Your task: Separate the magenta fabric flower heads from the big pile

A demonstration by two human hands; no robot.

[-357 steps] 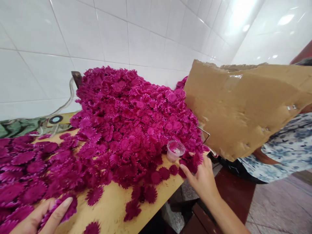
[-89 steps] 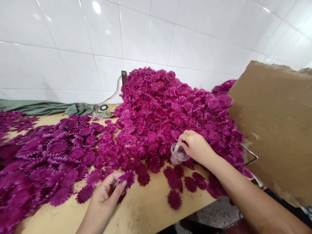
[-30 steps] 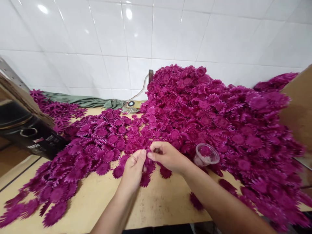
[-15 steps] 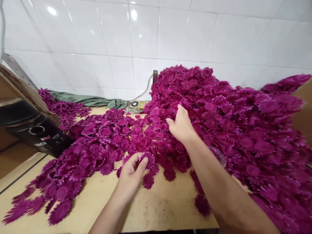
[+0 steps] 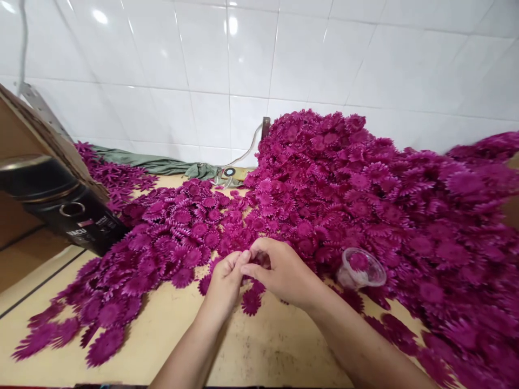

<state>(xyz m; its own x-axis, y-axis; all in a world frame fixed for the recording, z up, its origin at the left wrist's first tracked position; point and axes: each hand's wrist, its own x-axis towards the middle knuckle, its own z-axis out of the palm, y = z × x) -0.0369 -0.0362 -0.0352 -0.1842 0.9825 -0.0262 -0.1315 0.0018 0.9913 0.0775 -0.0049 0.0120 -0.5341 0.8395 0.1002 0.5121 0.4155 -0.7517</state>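
Observation:
My left hand [image 5: 224, 283] and my right hand [image 5: 286, 273] meet fingertip to fingertip above the front of the table. The left thumb and fingers pinch a magenta artificial flower layer, now mostly hidden behind the fingers. My right thumb and forefinger close in at the same spot; what lies between them is covered. Just below the hands, a loose flower layer [image 5: 252, 300] with a toothed edge lies on the wood. A large heap of the same flower layers [image 5: 320, 162] rises behind and to the right, and a lower pile [image 5: 162, 232] spreads left.
A clear plastic cup [image 5: 363, 270] with a magenta piece in it stands right of my hands. On the left, a black flask [image 5: 60, 208] leans beside cardboard [image 5: 44, 135]. Green cloth [image 5: 150, 162] lies along the white tiled wall [image 5: 162, 48].
My right hand has drawn back from the big heap to meet my left hand, uncovering the plastic cup. The left hand stays nearly in place. The view has shifted slightly.

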